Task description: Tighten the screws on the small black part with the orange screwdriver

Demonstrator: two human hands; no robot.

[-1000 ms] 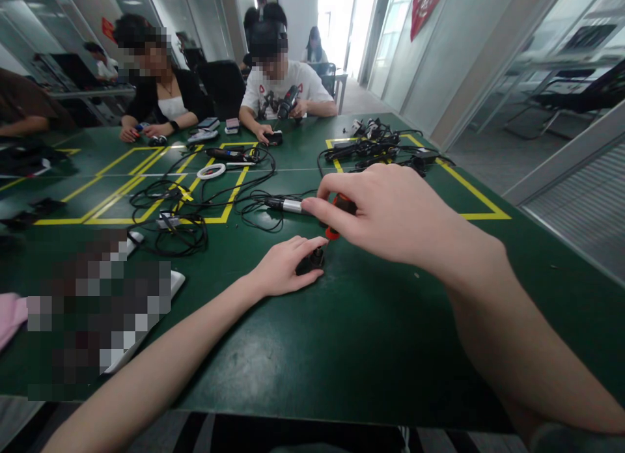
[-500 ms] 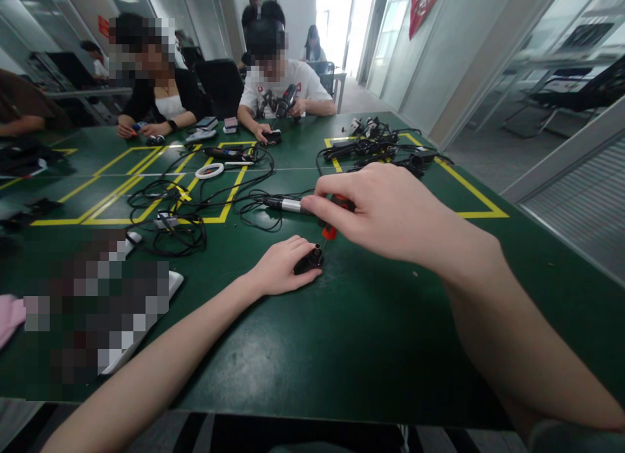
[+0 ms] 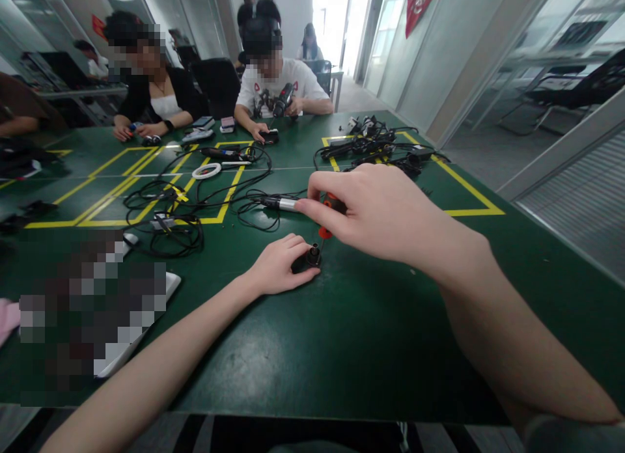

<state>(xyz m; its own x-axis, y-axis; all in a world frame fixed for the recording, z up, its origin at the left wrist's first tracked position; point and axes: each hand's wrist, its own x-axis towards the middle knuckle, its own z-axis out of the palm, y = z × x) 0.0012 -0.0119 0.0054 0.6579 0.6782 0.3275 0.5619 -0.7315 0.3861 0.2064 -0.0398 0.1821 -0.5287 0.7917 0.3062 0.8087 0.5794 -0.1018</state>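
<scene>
My left hand (image 3: pixel 278 265) is closed round a small black part (image 3: pixel 306 261), pressing it against the green table. A short metal-rimmed tube stands up from this part. Above it, my right hand (image 3: pixel 385 209) grips a screwdriver (image 3: pixel 326 232) with a red and black handle, much of it covered by my fingers. Its thin shaft points down at the side of the black part; whether the tip touches a screw I cannot make out.
Behind my hands lies a black cable with a silver-coloured cylinder (image 3: pixel 287 205). Tangled cables (image 3: pixel 168 225) are at the left, and a black cable heap (image 3: pixel 375 144) is at the far right. A white-edged tray (image 3: pixel 172 285) is near my left forearm. Across the table a person (image 3: pixel 297 82) holds a power tool.
The view has shifted slightly. My right hand and the screwdriver have turned a little, while my left hand keeps the black part in the same spot.
</scene>
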